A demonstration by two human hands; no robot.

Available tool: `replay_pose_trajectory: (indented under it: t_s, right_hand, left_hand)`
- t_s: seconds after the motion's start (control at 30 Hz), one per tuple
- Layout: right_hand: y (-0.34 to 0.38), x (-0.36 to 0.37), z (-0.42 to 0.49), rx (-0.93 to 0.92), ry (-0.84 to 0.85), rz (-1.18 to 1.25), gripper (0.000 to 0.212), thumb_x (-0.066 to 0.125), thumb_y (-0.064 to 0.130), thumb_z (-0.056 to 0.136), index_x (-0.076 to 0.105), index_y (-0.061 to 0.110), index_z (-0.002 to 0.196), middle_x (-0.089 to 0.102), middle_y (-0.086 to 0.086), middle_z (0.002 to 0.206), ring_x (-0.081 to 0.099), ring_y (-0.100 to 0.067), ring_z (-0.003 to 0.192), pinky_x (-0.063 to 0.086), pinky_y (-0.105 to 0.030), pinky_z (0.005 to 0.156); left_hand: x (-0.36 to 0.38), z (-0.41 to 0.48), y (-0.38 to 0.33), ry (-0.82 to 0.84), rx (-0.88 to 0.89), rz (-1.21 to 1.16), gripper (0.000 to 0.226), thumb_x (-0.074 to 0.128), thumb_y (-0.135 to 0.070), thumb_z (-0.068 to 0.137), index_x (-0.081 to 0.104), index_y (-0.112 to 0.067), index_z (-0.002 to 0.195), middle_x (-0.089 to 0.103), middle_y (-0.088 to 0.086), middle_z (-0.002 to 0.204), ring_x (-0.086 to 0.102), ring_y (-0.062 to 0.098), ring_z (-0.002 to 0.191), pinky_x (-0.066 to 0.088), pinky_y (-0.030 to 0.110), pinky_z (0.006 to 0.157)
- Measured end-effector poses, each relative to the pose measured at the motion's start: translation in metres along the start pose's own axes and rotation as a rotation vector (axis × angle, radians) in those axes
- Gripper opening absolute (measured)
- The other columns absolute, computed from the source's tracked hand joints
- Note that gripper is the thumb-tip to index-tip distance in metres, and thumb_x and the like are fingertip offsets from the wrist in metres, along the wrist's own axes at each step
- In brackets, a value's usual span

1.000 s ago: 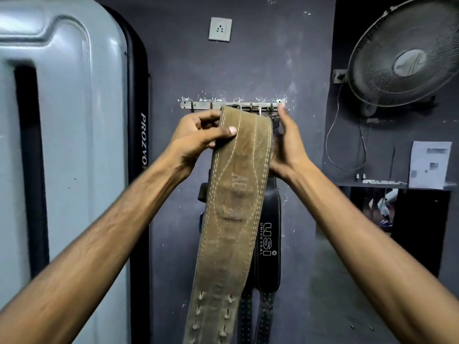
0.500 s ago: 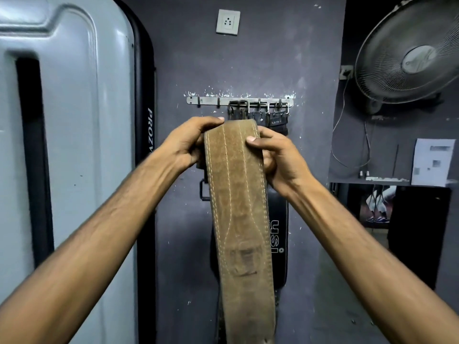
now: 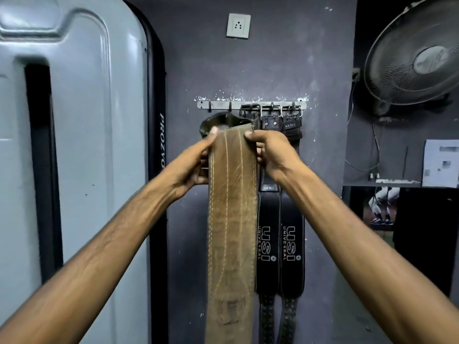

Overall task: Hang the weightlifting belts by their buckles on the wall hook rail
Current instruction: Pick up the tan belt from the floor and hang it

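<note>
Tan leather fills the middle of the view: you hold one worn tan belt (image 3: 232,207) up before a dark wall, and it hangs from your fingers out of the bottom of the view. Your left hand (image 3: 192,162) pinches its left edge, thumb on the front face and fingers curled behind. Your right hand (image 3: 272,151) clamps the right edge the same way. Past your fingertips the belt's top end folds over away from you toward your left thumb; its buckle is hidden, so you cannot tell which way it faces.

Above your fingertips, a metal hook rail (image 3: 250,105) is screwed to the wall. Above your left thumb two hooks look free. Above and beyond your right hand hang two black belts (image 3: 279,244), side by side, by their buckles; a third buckle is on the rail between them and the free hooks, its strap hidden.

To do this step well, probably work the folded end forward until you feel the buckle frame, then lift it over a free hook. Lower gently so the weight settles on the hook.
</note>
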State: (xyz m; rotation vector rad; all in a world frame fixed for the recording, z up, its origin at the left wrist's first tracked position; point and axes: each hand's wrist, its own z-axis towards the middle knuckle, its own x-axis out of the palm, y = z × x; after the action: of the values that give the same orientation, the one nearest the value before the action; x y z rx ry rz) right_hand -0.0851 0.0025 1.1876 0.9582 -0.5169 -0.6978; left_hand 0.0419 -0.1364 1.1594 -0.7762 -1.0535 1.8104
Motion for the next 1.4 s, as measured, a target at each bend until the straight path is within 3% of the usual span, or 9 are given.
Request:
replay_pose_trajectory:
  t_s: [0.17,0.3,0.47,0.63,0.7,0.8,1.0,1.2,1.4]
  right_hand:
    - [-0.032,0.001,0.01,-0.149,0.065,-0.076,0.023,0.055,-0.01,0.087,0.067,0.011,0.088,0.071,0.003,0.075,0.064,-0.005,0.067,0.049,-0.017,0.063]
    - [-0.048,0.001,0.031,-0.12,0.094,-0.095,0.027,0.058,-0.01,0.077,0.058,0.012,0.093,0.068,0.0,0.072,0.062,-0.014,0.066,0.046,-0.019,0.056]
    - [-0.06,-0.003,0.08,-0.174,0.056,-0.202,0.027,0.062,0.0,0.078,0.056,0.012,0.1,0.065,0.002,0.08,0.063,-0.013,0.076,0.048,-0.025,0.061]
    - [-0.089,-0.004,0.156,-0.263,-0.028,-0.257,0.056,0.071,0.008,0.077,0.053,0.014,0.13,0.071,-0.003,0.113,0.067,-0.017,0.104,0.052,-0.027,0.078]
    - [-0.094,-0.005,0.18,-0.374,-0.056,-0.288,0.061,0.071,0.01,0.08,0.048,0.01,0.136,0.069,0.006,0.109,0.066,-0.012,0.103,0.051,-0.017,0.084]
    - [-0.094,-0.014,0.215,-0.544,-0.113,-0.434,0.041,0.067,0.008,0.091,0.053,0.007,0.129,0.054,0.02,0.088,0.055,0.004,0.078,0.036,0.004,0.062]
    - [-0.086,-0.021,0.3,-0.688,-0.235,-0.79,0.05,0.064,0.022,0.09,0.053,0.0,0.134,0.069,-0.012,0.11,0.066,-0.028,0.101,0.05,-0.026,0.083]
    - [-0.088,-0.027,0.345,-0.737,-0.345,-1.101,0.05,0.061,0.02,0.09,0.051,0.002,0.136,0.051,-0.021,0.129,0.065,-0.038,0.1,0.056,-0.04,0.084]
    - [-0.112,-0.03,0.339,-0.744,-0.348,-1.212,0.078,0.065,0.015,0.087,0.028,0.003,0.154,0.047,-0.021,0.144,0.066,-0.035,0.108,0.05,-0.044,0.092]
  left_hand:
    - [-0.017,0.051,0.0,-0.103,0.017,-0.284,0.042,0.059,-0.056,0.091,0.076,-0.018,0.084,0.071,0.005,0.084,0.067,0.016,0.072,0.054,0.036,0.087]
    - [-0.019,0.092,0.001,-0.239,0.152,-0.096,0.018,0.071,-0.018,0.081,0.077,-0.012,0.096,0.078,0.006,0.093,0.072,0.021,0.094,0.052,0.041,0.101]
    - [-0.023,0.137,0.035,-0.262,0.239,0.108,0.022,0.075,-0.016,0.084,0.075,-0.001,0.101,0.077,0.014,0.095,0.071,0.02,0.087,0.058,0.038,0.09]
    - [-0.039,0.206,0.052,-0.391,0.312,0.353,0.016,0.065,-0.003,0.088,0.069,-0.006,0.103,0.073,0.002,0.081,0.069,0.012,0.072,0.051,0.018,0.057]
    - [-0.043,0.232,0.054,-0.466,0.379,0.503,0.028,0.061,-0.003,0.084,0.069,-0.009,0.11,0.072,-0.001,0.081,0.065,0.008,0.068,0.049,0.016,0.055]
    - [-0.044,0.271,0.054,-0.526,0.466,0.638,0.041,0.058,-0.007,0.079,0.067,-0.014,0.118,0.072,-0.002,0.084,0.067,0.014,0.076,0.052,0.024,0.066]
    - [-0.041,0.339,0.04,-0.601,0.526,0.85,0.07,0.046,-0.014,0.067,0.053,-0.011,0.136,0.072,0.011,0.111,0.066,0.029,0.106,0.054,0.039,0.093]
    - [-0.05,0.395,0.05,-0.626,0.39,1.008,0.049,0.055,-0.003,0.083,0.051,-0.005,0.131,0.067,0.019,0.115,0.063,0.037,0.107,0.05,0.036,0.087]
    - [-0.062,0.396,0.087,-0.609,0.496,1.077,0.073,0.054,0.002,0.084,0.029,-0.01,0.152,0.06,0.004,0.101,0.057,0.021,0.091,0.044,0.029,0.079]
